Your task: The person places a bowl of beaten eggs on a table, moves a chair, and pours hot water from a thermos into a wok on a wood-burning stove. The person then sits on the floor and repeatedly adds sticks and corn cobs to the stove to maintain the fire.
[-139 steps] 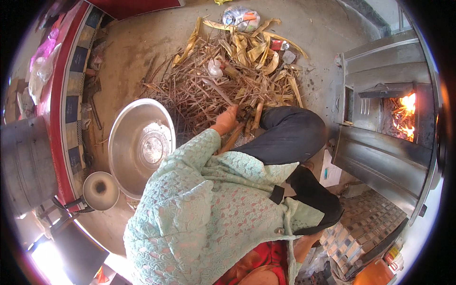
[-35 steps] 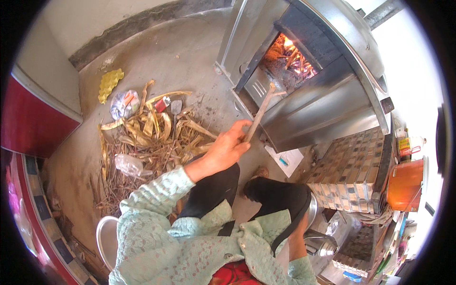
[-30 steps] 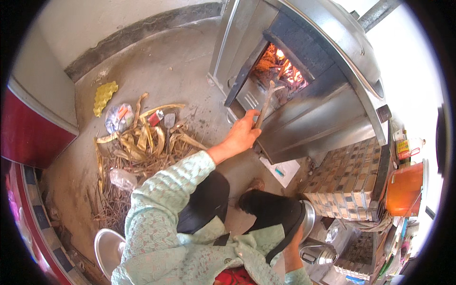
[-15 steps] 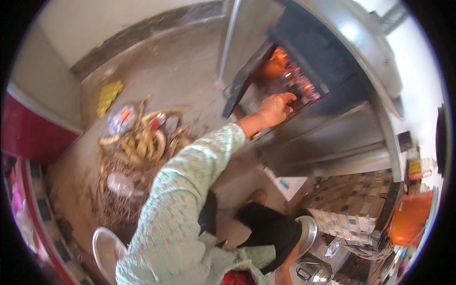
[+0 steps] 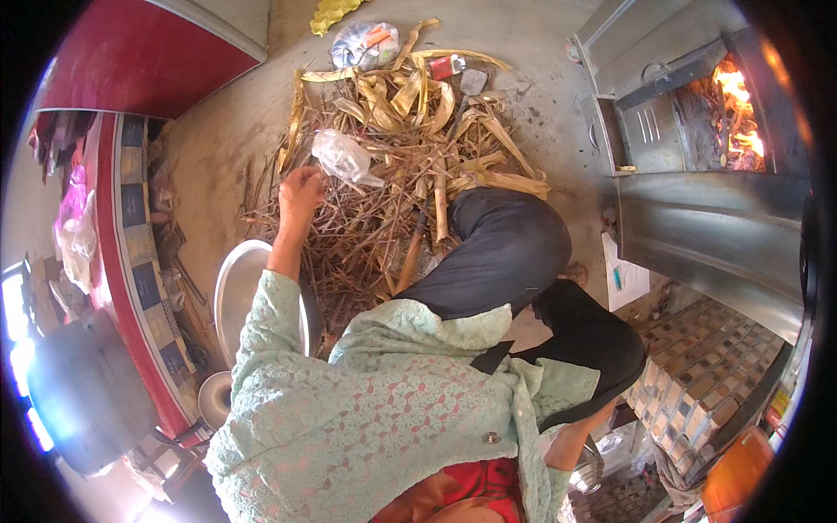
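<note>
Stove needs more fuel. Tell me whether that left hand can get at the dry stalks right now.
Probably yes: the left hand is already at the dry stalks, with only a clear plastic bag beside it.

A bare grey concrete floor [image 5: 540, 131] spreads out from a shiny sheet-metal stove [image 5: 706, 227], whose open firebox glows with orange flames [image 5: 737, 113]. Below the stove lies a patch of small brown-and-cream mosaic tiles [image 5: 706, 366]. Far across the floor from the stove, a red-painted panel [image 5: 131, 61] fills the upper corner, and a red-edged counter faced with blue and white tiles [image 5: 139, 261] runs down that side. Beyond the counter, hard daylight [image 5: 17, 314] burns white.
</note>
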Demonstrator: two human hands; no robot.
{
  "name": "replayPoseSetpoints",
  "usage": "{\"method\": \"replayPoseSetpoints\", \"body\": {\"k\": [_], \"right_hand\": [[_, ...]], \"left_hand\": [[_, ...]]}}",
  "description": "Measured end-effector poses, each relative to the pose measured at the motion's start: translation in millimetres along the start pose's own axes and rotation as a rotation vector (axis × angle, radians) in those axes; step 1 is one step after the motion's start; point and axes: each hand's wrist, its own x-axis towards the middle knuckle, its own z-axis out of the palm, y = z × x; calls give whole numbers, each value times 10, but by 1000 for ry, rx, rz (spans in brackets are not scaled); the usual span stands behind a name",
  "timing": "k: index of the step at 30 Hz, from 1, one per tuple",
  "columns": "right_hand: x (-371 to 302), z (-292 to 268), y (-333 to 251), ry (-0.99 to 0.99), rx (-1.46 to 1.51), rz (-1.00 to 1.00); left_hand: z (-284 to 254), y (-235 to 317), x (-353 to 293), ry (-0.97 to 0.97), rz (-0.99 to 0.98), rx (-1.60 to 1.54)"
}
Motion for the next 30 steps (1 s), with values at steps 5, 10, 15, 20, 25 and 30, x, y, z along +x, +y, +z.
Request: {"method": "replayPoseSetpoints", "body": {"k": [5, 10, 15, 20, 25, 30], "right_hand": [[9, 7, -66, 19, 23, 29], [-73, -11, -74, 33, 17, 42], [-52, 24, -90, 14, -6, 65], [-27, 9, -81, 10, -32, 72], [-8, 3, -52, 15, -40, 83], [-42, -11, -51, -1, -36, 83]], "left_hand": [[456, -68, -221, -75, -55, -230], [1263, -282, 109, -219, 59, 44], [1820, -486, 632, 30, -210, 526], [2001, -587, 822, -179, -119, 685], [1955, -454, 793, -239, -78, 859], [1795, -501, 665, -254, -66, 970]]}}
